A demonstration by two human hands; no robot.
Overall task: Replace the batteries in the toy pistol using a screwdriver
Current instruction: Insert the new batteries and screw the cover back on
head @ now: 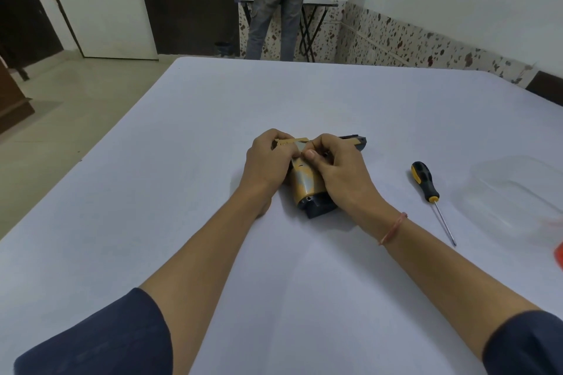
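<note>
On the table (152,192), left hand (265,168) and right hand (342,175) curl round toy pistol (304,184), butt nearward.

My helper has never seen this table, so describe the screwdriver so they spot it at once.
On the white table, look right of the yellow toy pistol. The screwdriver lies flat between it and a clear plastic tub; its black-and-yellow handle and thin shaft set it apart.

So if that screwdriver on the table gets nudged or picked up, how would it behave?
Probably stiff: the screwdriver has a thin straight metal shaft. It may roll if nudged sideways, since its handle looks rounded and it lies flat on the smooth table cover. Likely handle-heavy: the handle is far thicker than the shaft.
</note>
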